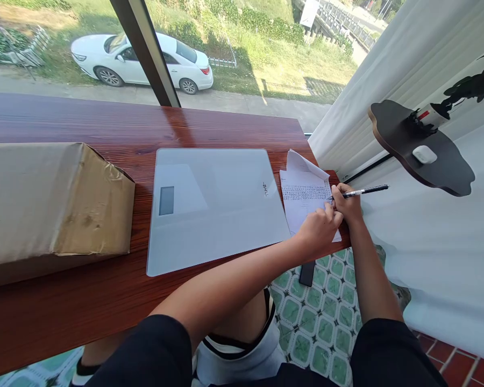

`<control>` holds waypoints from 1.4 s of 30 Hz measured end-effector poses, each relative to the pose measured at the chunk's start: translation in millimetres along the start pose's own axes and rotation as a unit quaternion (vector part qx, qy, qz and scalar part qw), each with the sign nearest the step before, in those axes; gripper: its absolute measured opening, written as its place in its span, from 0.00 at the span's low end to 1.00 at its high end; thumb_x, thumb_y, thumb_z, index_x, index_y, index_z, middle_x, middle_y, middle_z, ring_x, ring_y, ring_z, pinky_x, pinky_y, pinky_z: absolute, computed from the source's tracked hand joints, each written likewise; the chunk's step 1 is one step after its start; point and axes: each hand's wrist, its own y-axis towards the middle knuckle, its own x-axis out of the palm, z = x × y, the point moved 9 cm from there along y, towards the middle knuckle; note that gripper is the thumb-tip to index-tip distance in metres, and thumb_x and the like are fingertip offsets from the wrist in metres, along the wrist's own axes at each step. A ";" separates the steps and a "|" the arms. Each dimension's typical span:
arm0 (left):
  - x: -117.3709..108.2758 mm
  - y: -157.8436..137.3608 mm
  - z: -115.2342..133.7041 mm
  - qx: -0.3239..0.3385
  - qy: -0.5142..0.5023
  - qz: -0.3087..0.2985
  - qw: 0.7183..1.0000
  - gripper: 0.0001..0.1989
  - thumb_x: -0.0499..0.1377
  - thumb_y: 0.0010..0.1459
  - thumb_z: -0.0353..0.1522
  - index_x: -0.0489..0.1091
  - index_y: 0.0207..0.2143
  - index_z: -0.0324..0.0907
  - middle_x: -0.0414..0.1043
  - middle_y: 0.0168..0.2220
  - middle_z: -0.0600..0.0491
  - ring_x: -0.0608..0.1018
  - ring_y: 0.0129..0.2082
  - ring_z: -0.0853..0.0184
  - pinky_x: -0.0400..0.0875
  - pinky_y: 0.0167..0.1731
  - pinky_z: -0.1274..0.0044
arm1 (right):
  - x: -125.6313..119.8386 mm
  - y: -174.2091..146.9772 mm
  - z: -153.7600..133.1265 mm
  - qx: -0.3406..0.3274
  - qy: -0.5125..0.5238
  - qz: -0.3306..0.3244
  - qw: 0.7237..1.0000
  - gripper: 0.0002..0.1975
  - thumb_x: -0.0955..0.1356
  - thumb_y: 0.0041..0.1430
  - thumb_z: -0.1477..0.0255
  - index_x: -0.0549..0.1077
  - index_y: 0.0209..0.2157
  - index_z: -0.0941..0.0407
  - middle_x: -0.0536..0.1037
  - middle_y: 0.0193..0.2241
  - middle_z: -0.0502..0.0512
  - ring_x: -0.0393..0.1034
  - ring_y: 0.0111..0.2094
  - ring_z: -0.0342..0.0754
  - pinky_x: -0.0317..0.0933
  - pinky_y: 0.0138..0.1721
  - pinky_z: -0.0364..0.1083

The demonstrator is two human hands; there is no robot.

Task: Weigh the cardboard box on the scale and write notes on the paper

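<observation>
A white printed sheet of paper lies at the right end of the wooden table. My right hand grips a black pen, its tip touching the sheet's right edge. My left hand rests on the lower part of the paper, fingers curled, pressing it flat. A white glass scale with a small dark display lies just left of the paper.
A taped cardboard box takes up the table's left part. A dark wall shelf with a small white object hangs to the right, beside white curtains. A dark flat object sticks out below the table edge. A window lies beyond.
</observation>
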 end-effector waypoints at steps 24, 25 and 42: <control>-0.4 1.1 0.0 -0.003 0.004 -0.006 1.000 0.22 0.38 0.67 0.26 0.64 0.56 0.36 0.64 0.63 0.32 0.78 0.40 0.62 0.66 0.26 0.75 | -3.7 0.6 0.1 -0.001 -0.028 0.027 0.999 0.19 0.64 0.65 0.59 0.62 0.22 0.53 0.66 0.14 0.49 0.61 0.18 0.45 0.59 0.24 0.47; -0.8 0.8 -0.1 -0.004 0.004 -0.006 1.000 0.22 0.38 0.67 0.26 0.64 0.56 0.36 0.64 0.63 0.32 0.78 0.40 0.62 0.66 0.26 0.76 | -4.2 0.6 0.0 -0.007 -0.036 0.029 0.999 0.19 0.64 0.65 0.60 0.62 0.22 0.53 0.65 0.14 0.49 0.61 0.18 0.45 0.59 0.24 0.47; -0.5 0.1 1.0 -0.001 0.012 -0.012 1.000 0.19 0.40 0.67 0.26 0.65 0.53 0.36 0.66 0.61 0.32 0.78 0.38 0.63 0.64 0.26 0.76 | -10.4 -0.1 -2.0 0.023 0.037 0.067 0.997 0.25 0.66 0.63 0.49 0.59 0.23 0.52 0.63 0.14 0.47 0.58 0.14 0.44 0.56 0.19 0.48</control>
